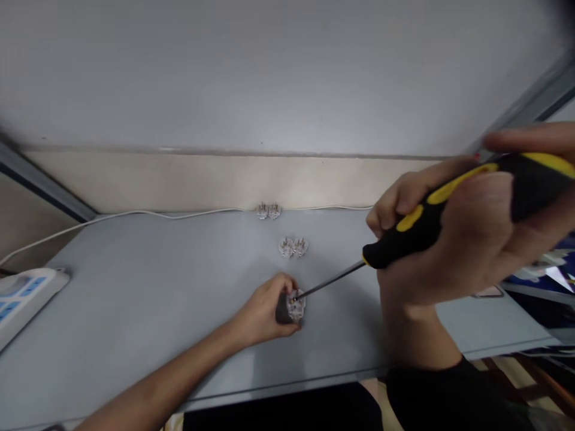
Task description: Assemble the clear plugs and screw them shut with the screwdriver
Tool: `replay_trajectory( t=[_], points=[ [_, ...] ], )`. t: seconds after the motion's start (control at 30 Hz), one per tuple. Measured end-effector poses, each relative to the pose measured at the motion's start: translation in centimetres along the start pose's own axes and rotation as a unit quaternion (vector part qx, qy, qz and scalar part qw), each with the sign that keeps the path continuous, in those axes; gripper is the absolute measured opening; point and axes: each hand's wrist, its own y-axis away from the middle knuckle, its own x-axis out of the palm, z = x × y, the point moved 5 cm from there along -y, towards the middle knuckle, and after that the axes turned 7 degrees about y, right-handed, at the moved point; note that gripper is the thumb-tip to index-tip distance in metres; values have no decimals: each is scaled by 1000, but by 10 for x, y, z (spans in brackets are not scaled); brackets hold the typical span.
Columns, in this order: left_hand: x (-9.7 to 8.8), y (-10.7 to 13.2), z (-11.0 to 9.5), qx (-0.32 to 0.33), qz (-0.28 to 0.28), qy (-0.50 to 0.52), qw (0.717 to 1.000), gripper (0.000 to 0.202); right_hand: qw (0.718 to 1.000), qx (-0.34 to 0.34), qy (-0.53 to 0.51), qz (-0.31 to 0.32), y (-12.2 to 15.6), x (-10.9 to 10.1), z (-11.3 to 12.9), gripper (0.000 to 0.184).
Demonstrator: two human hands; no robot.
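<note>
My left hand (269, 308) is closed around a small clear plastic plug part (296, 306) with metal pieces in it, holding it on the grey table. In my right hand (471, 239) is a screwdriver with a black and yellow handle (417, 230), the fingers wrapped round the grip. Its thin metal shaft (332, 279) slants down to the left, and the tip meets the plug part between my left fingers. Further back lie a pair of similar clear plug parts (293, 246), side by side with their pins up.
Another pair of clear plug parts (268, 210) stands at the table's back edge. A white cable (179, 216) runs along the wall. At the left is a white power strip (27, 299) with blue sockets. The grey table (157, 287) ends at a front edge near my body.
</note>
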Motion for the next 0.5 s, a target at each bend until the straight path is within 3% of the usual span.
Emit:
replay_trajectory(
  t=[0.07, 0.13, 0.2, 0.37, 0.5],
  points=[
    [3, 0, 0, 2, -1, -2, 1000, 52, 994, -91, 34, -44, 5, 16, 10, 22],
    [4, -1, 1, -6, 2, -7, 1000, 54, 992, -112, 16, -62, 5, 29, 17, 18],
    [4, -1, 2, -13, 5, -9, 1000, 55, 995, -76, -35, -46, 0, 37, 19, 17],
    [3, -2, 5, -16, 6, -9, 1000, 56, 982, 14, -153, 107, -13, 48, 18, 23],
    [2, -2, 6, -11, 7, -16, 1000, 58, 965, 14, -233, 122, -18, 46, 15, 28]
  ],
)
